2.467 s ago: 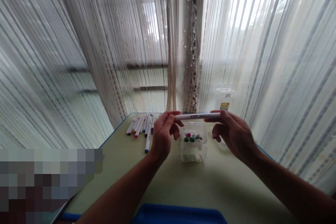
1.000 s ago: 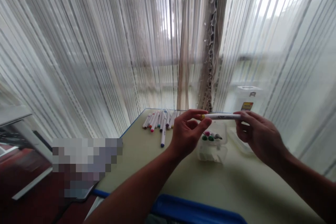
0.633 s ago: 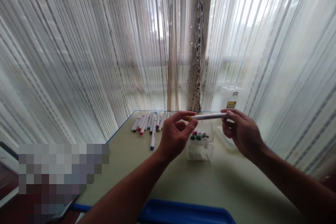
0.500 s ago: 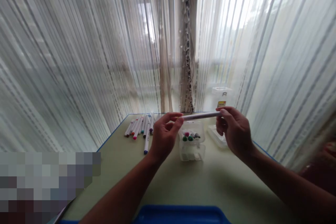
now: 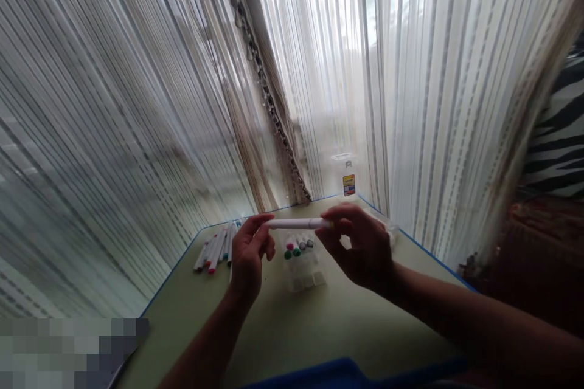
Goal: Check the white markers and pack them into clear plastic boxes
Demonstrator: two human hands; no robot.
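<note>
I am holding a white marker (image 5: 296, 223) level above the table (image 5: 319, 322), each end pinched: my left hand (image 5: 249, 258) is gripping the left tip between thumb and fingers, my right hand (image 5: 360, 246) is gripping the right end the same way. Directly beneath the marker, a clear box (image 5: 303, 264) is standing with several capped markers upright inside. To the left, a row of loose markers (image 5: 216, 249) is lying near the table's far edge. Striped curtains (image 5: 137, 103) are hanging close behind; a small bottle (image 5: 349, 179) is standing at the far corner.
</note>
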